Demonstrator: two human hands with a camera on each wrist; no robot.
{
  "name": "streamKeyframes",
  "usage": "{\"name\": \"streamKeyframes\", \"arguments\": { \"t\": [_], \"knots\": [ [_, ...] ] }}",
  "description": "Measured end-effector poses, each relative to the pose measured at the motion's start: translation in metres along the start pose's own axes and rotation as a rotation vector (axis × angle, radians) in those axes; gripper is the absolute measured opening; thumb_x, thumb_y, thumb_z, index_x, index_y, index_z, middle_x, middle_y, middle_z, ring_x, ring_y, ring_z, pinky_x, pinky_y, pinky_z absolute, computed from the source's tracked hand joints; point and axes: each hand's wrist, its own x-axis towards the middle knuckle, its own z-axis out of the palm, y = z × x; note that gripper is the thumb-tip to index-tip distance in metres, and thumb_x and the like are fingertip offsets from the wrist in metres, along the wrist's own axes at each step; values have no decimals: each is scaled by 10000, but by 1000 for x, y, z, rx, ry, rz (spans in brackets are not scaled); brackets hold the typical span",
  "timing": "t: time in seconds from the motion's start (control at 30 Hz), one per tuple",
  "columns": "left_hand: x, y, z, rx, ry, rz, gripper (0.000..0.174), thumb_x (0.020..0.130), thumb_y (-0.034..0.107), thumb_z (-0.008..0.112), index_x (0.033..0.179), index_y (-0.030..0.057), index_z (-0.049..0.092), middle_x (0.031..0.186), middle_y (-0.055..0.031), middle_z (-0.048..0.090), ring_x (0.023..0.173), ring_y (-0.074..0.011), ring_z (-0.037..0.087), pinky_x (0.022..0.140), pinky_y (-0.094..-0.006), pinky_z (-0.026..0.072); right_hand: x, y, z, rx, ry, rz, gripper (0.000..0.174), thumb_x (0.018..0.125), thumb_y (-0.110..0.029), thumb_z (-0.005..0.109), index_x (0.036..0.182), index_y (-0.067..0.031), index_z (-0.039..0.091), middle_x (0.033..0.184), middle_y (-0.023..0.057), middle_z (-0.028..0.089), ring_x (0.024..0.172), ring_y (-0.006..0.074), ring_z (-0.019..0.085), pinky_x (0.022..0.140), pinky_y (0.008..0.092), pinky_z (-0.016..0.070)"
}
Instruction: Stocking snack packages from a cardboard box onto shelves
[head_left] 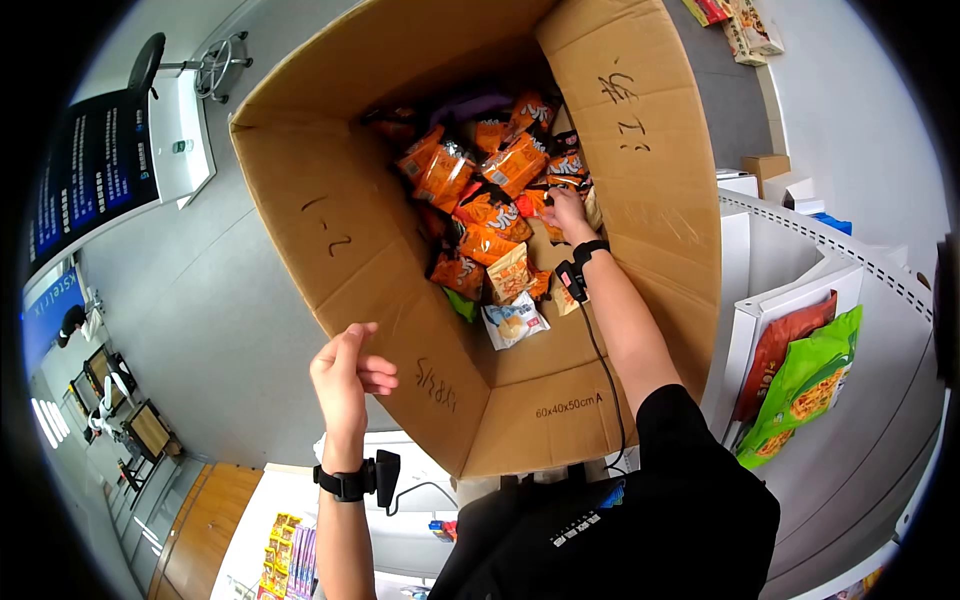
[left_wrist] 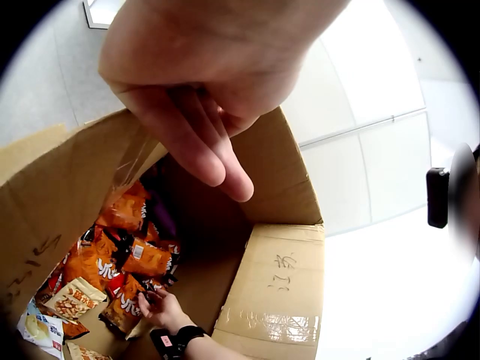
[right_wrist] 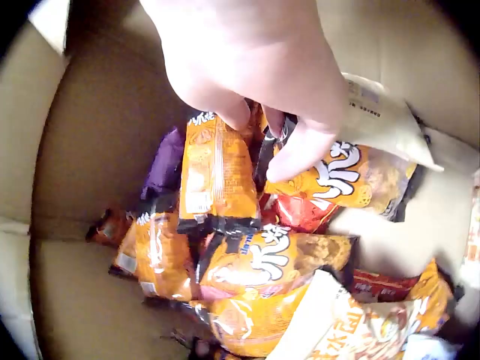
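In the head view my right hand [head_left: 567, 213] reaches deep into a tall cardboard box [head_left: 350, 250]. Its thumb and curled fingers pinch the black edge of an orange snack bag [right_wrist: 341, 176], seen in the right wrist view. Another orange snack bag [right_wrist: 217, 169] lies right beside the fingertips. Around them spreads a heap of orange-and-black snack bags [head_left: 490, 210]. My left hand [head_left: 345, 375] is held up by the box's near left wall, holding nothing, its fingers loosely bent.
A white snack packet [head_left: 515, 322] and a cream packet [head_left: 510, 273] lie at the heap's near end. A purple bag [head_left: 470, 105] sits at the far end. Right of the box, a green bag [head_left: 810, 385] and a red bag [head_left: 785, 355] hang on a white rack [head_left: 750, 330].
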Motion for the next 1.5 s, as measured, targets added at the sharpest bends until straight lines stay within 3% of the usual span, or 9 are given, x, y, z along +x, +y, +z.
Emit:
{"name": "streamKeyframes", "arguments": {
  "t": [0.13,0.37,0.5,0.7,0.77,0.97,1.23,1.47,1.5],
  "knots": [
    [0,-1,-2,7,-17,-1,337,928,309,481,973,9,628,532,-65,590,383,-113,532,367,-205,422,-10,13,18,114,12,52,396,867,-279,548,1175,-35,499,960,102,609,715,203,646,554,285,492],
    [-2,-2,-9,-33,-87,11,340,929,302,490,990,-4,625,567,-97,614,423,-133,571,397,-218,451,-86,11,69,261,-115,79,464,880,-321,544,1241,-40,469,1061,89,579,757,184,620,593,287,488],
    [-4,-3,-13,-71,-142,25,320,929,285,486,976,-1,622,583,-99,620,438,-135,580,403,-223,454,-139,-13,77,311,-170,36,529,861,-345,579,1243,-13,424,1242,110,451,801,198,617,625,295,489],
    [-1,-11,-20,-123,-222,88,306,928,269,482,957,-9,607,605,-120,624,451,-151,589,404,-237,452,-223,-58,76,359,-247,-35,556,886,-353,547,1287,-1,391,1202,98,474,821,192,587,676,300,488],
    [1,-14,-22,-139,-251,102,311,928,271,483,956,-13,604,610,-125,627,454,-158,591,405,-240,453,-234,-65,71,407,-319,-33,590,881,-354,555,1293,29,376,1197,114,470,799,183,585,638,300,495],
    [4,-18,-27,-140,-308,165,322,927,257,467,962,-40,587,646,-153,642,483,-181,614,411,-259,470,-337,-96,58,470,-413,-103,547,885,-359,553,1268,9,418,1145,81,513,776,165,564,655,302,492],
    [11,-31,-27,-152,-368,272,314,922,232,466,957,-63,571,679,-165,650,513,-198,629,427,-271,485,-447,-94,30,553,-507,-239,520,879,-350,562,1212,42,481,1067,80,507,735,138,505,652,296,466],
    [5,-35,-28,-82,-403,387,310,915,238,492,953,-59,576,701,-139,662,556,-185,645,469,-281,514,-510,-75,3,651,-528,-327,525,871,-360,567,1190,53,503,808,40,507,659,128,473,615,268,432],
    [6,-38,-27,-20,-406,390,331,900,259,532,997,-54,579,792,-133,671,604,-180,659,498,-282,522,-513,-71,-2,679,-550,-323,524,871,-360,568,1185,55,505,783,37,497,650,126,465,607,263,426]
  ]
}}
